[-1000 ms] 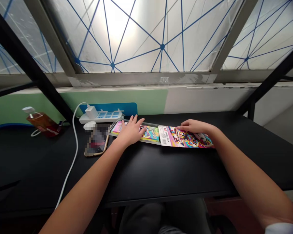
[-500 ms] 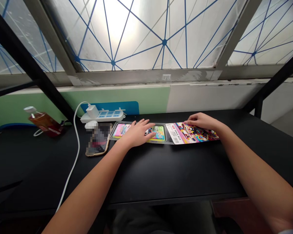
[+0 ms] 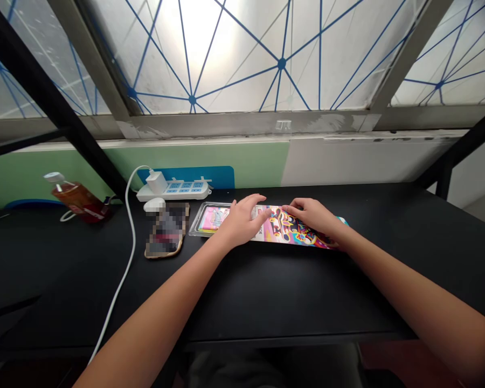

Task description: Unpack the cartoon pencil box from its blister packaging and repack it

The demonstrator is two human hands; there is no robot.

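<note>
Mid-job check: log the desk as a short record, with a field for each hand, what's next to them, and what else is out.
left hand: flat on the left end of the pencil box sleeve
right hand: flat on the sleeve's right half
beside hands: clear tray holding a pink card, right part hidden under the sleeve
also on desk: phone (blurred), mouse, power strip, bottle

Open bench (image 3: 291, 291) along the front edge and toward the right end leaves a hand room to pass. Near the back edge, the white cable (image 3: 131, 248), phone (image 3: 165, 230) and power strip (image 3: 173, 188) stand in the way left of the plastic tray (image 3: 193, 221).
</note>
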